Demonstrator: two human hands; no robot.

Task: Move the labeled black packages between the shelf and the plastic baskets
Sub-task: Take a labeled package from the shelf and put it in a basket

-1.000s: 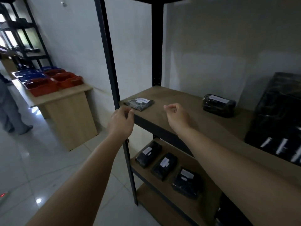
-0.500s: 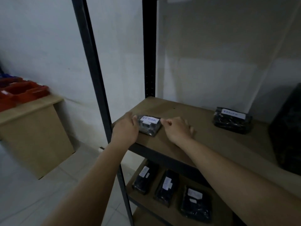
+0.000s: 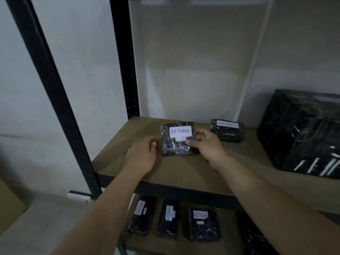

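Note:
A black wrapped package (image 3: 174,144) with a white label reading RETURN is tilted up off the wooden shelf board (image 3: 128,159), label facing me. My right hand (image 3: 206,146) grips its right edge, thumb across the front under the label. Just left of the package, my left hand (image 3: 142,155) is relaxed with fingers near its left edge; contact cannot be told. A second labeled black package (image 3: 227,130) lies behind my right hand. Three more labeled black packages (image 3: 168,220) lie on the lower shelf.
A large black wrapped box (image 3: 301,133) fills the right of the shelf. Black metal uprights (image 3: 53,100) stand at the left front and back corners. A wooden table corner (image 3: 9,208) shows at far left. No baskets are in view.
I have stepped closer and the view turned right, so the baskets left the frame. The RETURN package went from lying flat near the shelf's front corner to tilted up in my right hand.

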